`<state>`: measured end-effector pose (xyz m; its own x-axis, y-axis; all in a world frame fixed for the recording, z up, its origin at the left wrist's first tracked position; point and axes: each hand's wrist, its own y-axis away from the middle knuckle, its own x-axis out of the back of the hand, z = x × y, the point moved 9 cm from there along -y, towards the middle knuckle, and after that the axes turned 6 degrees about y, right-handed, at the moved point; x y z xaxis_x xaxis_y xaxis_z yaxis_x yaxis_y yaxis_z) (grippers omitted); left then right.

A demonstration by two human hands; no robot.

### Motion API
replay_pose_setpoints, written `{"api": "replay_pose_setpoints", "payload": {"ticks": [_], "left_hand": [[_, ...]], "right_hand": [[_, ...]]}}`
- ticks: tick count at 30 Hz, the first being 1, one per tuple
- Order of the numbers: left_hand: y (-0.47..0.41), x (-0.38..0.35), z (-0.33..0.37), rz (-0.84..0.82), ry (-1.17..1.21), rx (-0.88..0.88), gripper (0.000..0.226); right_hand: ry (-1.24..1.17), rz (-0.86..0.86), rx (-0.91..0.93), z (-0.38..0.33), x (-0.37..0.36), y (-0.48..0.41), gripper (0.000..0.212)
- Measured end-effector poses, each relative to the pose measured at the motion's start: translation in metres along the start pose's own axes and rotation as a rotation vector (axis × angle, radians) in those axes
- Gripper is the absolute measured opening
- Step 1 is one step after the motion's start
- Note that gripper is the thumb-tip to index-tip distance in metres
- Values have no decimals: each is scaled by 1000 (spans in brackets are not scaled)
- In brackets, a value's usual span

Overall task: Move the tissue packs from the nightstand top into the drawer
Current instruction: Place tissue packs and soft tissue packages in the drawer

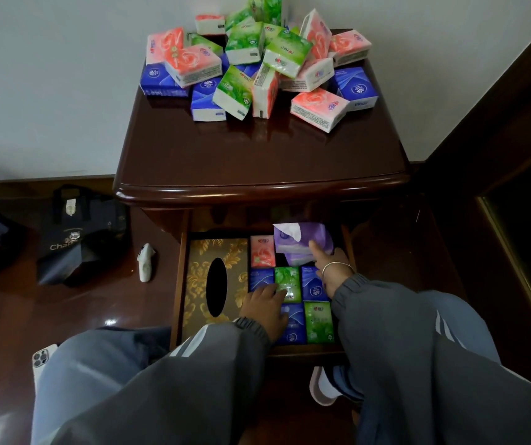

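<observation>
A heap of pink, green and blue tissue packs [257, 62] lies at the back of the dark wooden nightstand top [257, 155]. Below, the drawer [179, 284] stands pulled out. Several packs lie flat in its right half: a pink one [262, 252], blue ones and green ones. My left hand [265, 308] rests on the packs, fingers touching a green pack [288, 279]. My right hand [331, 268] reaches to the drawer's back right and holds a purple tissue pack [302, 240], thumb against its front.
A gold-patterned tissue box [216, 284] fills the drawer's left half. On the floor at left sit a black bag [81, 232], a small white object [146, 262] and a phone [40, 361]. Dark wooden furniture [498, 155] stands to the right.
</observation>
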<state>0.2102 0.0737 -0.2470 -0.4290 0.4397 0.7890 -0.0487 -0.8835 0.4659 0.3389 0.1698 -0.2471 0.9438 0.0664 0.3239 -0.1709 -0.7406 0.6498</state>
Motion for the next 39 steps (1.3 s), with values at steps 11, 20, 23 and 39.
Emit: {"api": "replay_pose_setpoints", "payload": {"ticks": [11, 20, 23, 39], "left_hand": [[12, 29, -8, 192, 2, 15, 53], [-13, 53, -8, 203, 366, 46, 60], [-31, 57, -5, 202, 373, 76, 64], [-45, 36, -4, 152, 102, 114, 72]], "right_hand": [[611, 19, 446, -34, 7, 20, 62], [283, -82, 225, -14, 3, 11, 50], [307, -112, 158, -3, 9, 5, 55], [232, -256, 103, 20, -12, -13, 48]]}}
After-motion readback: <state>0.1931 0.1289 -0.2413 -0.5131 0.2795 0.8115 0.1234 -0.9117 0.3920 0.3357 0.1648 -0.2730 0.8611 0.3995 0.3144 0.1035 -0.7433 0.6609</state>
